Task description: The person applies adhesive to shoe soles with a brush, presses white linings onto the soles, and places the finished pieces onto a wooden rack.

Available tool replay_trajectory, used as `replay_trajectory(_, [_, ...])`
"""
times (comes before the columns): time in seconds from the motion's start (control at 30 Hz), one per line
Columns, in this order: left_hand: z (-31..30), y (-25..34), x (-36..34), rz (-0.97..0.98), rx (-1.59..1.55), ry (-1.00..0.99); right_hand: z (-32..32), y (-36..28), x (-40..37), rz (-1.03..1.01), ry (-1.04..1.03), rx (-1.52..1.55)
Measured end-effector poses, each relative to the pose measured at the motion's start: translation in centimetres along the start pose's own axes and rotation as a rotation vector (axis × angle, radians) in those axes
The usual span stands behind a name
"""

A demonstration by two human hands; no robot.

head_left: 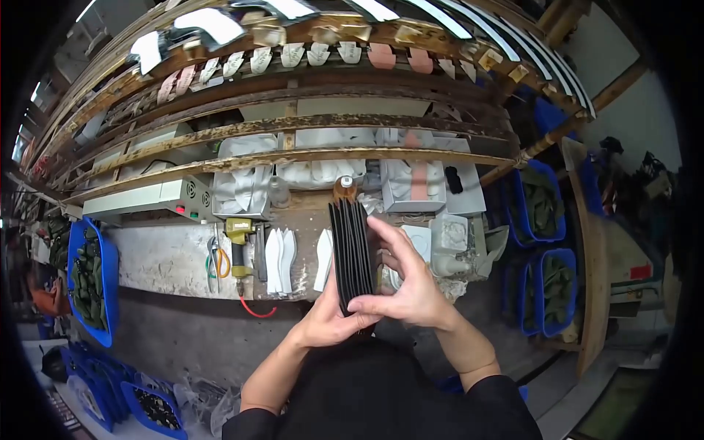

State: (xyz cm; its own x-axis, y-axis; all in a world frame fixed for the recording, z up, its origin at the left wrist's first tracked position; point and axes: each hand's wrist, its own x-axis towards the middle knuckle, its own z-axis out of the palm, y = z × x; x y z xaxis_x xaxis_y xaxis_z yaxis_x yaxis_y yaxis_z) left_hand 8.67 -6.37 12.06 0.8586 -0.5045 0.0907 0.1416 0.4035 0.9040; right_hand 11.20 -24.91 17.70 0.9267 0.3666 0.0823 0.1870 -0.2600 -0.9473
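In the head view, a stack of long, thin black pieces (353, 253) stands on edge between my hands, above the front of the workbench. My left hand (330, 321) is closed around its lower left side, the fingers partly hidden behind it. From the right, my right hand (412, 282) grips the same stack, thumb across its lower front corner and fingertips along its right side. White curved blade-shaped pieces (280, 262) lie on the bench to the left, and another white piece (323, 258) lies close beside the stack. Just behind the stack is a brown bottle (345, 188).
A yellow-green air tool (238, 238) with a red hose and orange-handled scissors (220, 262) lie left on the bench (161, 257). White boxes (242, 176) line its back below wooden rails (293, 156). Blue bins (110, 293) stand left; more blue bins (539, 202) stand right.
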Motion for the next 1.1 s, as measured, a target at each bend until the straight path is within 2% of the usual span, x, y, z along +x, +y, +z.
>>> replay_trajectory(0.07, [1.0, -0.5, 0.4, -0.063, -0.053, 0.002, -1.0, 0.9, -0.9, 0.008, -0.027, 0.038])
replay_trajectory(0.2, [1.6, -1.9, 0.8, 0.1, 0.065, 0.011, -1.5, 1.9, -1.4, 0.006, 0.014, 0.268])
replay_trajectory(0.37, [0.4, -2.8, 0.2, 0.159, 0.255, -0.045, -0.7, 1.3, -1.4, 0.046, 0.125, 0.389])
replay_trajectory(0.53, [-0.3, -2.7, -0.7, 0.169, 0.053, -0.046, 1.4, -0.5, -0.9, 0.166, 0.153, 0.357])
replay_trajectory(0.73, [-1.9, -3.0, -3.0, 0.097, 0.113, -0.073, 3.5, -0.2, -1.2, 0.11, 0.114, 0.261])
replay_trajectory(0.9, [-1.6, -2.4, -3.4, 0.075, 0.024, -0.111, 5.0, 0.4, -2.7, 0.118, 0.105, 0.164])
replay_trajectory(1.03, [-0.8, -2.5, -3.1, 0.033, -0.107, -0.026, 5.0, 0.8, -3.2, 0.086, 0.083, 0.059])
replay_trajectory(1.1, [-1.3, -4.1, -4.1, -0.06, -0.203, -0.041, 4.2, 1.4, -3.5, 0.086, 0.0, 0.15])
